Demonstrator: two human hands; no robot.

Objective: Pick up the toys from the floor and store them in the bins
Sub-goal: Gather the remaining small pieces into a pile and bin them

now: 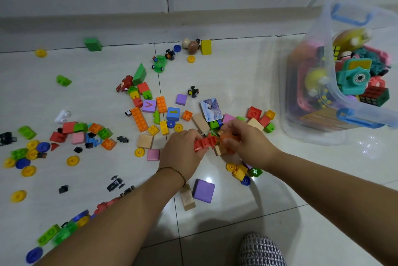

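Many small toys lie scattered over the white tile floor: bricks, wooden blocks, yellow and blue wheels, tiny cars. In the middle, my left hand grips a red brick piece. Close beside it, my right hand curls round an orange translucent toy above a wooden block. A clear plastic bin with blue handles stands at the right, about half full of toys, among them a teal toy camera and a puzzle cube.
A purple block and a wooden block lie under my left wrist. A picture card rests beyond my hands. The wall's skirting runs along the back. A grey slipper shows at the bottom edge.
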